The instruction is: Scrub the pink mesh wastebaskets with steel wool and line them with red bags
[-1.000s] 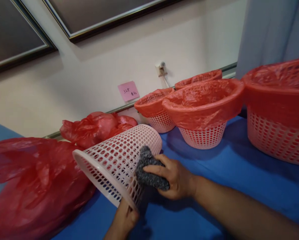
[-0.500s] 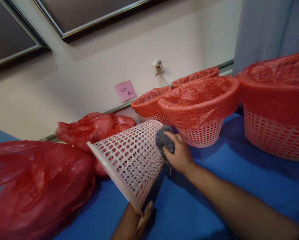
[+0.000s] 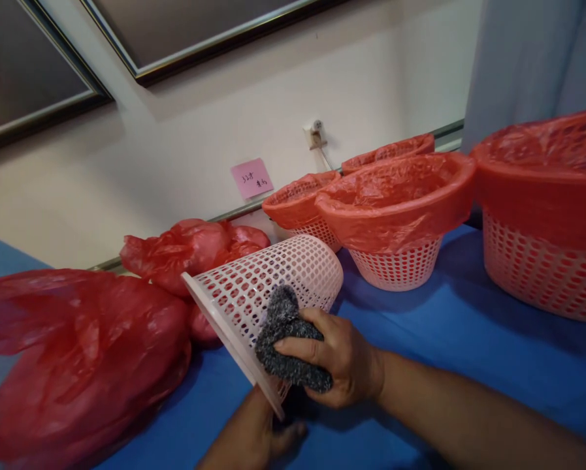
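A pale pink perforated plastic basket [image 3: 277,277] lies tilted on its side over the blue table [image 3: 459,339], its open rim facing down and left. My right hand [image 3: 344,362] is closed round a grey cloth [image 3: 285,336] and presses it against the basket's side near the rim. My left hand [image 3: 256,437] grips the lower rim of the basket from beneath, its fingers partly hidden.
Large crumpled red plastic bags [image 3: 77,365] lie on the left. Several pink baskets lined with red bags [image 3: 400,202] stand behind and on the right [image 3: 547,209]. A pink note [image 3: 252,177] is stuck on the wall, and a grey curtain hangs at top right.
My right hand slid the cloth from the basket's base end back down its side toward the rim. The basket turned slightly in my left hand.
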Demonstrator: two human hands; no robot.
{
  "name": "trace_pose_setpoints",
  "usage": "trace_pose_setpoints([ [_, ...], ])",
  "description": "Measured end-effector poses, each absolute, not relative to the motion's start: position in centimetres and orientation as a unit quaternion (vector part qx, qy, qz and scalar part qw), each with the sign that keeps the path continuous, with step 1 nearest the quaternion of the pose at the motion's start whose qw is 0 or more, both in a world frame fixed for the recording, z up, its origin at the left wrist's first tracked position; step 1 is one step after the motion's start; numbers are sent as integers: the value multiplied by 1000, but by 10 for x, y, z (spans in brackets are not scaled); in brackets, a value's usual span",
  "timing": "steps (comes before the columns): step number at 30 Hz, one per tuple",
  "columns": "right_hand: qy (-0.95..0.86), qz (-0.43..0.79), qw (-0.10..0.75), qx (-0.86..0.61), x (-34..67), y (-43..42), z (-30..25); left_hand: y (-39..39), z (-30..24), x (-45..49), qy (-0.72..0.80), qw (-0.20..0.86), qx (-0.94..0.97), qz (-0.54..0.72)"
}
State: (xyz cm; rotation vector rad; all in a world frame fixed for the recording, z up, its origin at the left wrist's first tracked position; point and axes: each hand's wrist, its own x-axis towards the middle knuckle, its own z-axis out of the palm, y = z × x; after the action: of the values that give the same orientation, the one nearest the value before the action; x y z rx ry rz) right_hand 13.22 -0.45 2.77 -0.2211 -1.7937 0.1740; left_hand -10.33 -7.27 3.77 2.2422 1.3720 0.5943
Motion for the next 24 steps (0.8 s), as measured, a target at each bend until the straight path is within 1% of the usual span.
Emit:
trace_pose_setpoints([
  [3, -799, 54, 593, -85, 130, -1, 24, -76, 33, -107, 519, 284, 755, 282],
  [5, -801, 42, 590, -85, 129, -1, 23, -73, 30, -103, 537, 298, 706, 352],
  [7, -790, 60, 599, -116, 130, 1, 23, -68, 32, -95, 540, 305, 685, 383],
  [10, -734, 118, 622, -246, 134, 14, 20, -63, 38, -85, 537, 317, 681, 385],
  [14, -592, 167, 658, -434, 138, 51, 10, -63, 41, -84, 547, 333, 666, 382],
  [17, -541, 189, 659, -487, 137, 63, 5, -61, 33, -91, 558, 335, 662, 372],
  [20, -613, 172, 644, -424, 133, 45, 8, -56, 20, -101, 547, 318, 689, 355],
  [21, -659, 159, 635, -370, 131, 33, 10, -54, 15, -104, 536, 309, 703, 351],
  [24, -779, 113, 600, -146, 121, 2, 14, -51, 2, -114, 500, 291, 745, 331],
])
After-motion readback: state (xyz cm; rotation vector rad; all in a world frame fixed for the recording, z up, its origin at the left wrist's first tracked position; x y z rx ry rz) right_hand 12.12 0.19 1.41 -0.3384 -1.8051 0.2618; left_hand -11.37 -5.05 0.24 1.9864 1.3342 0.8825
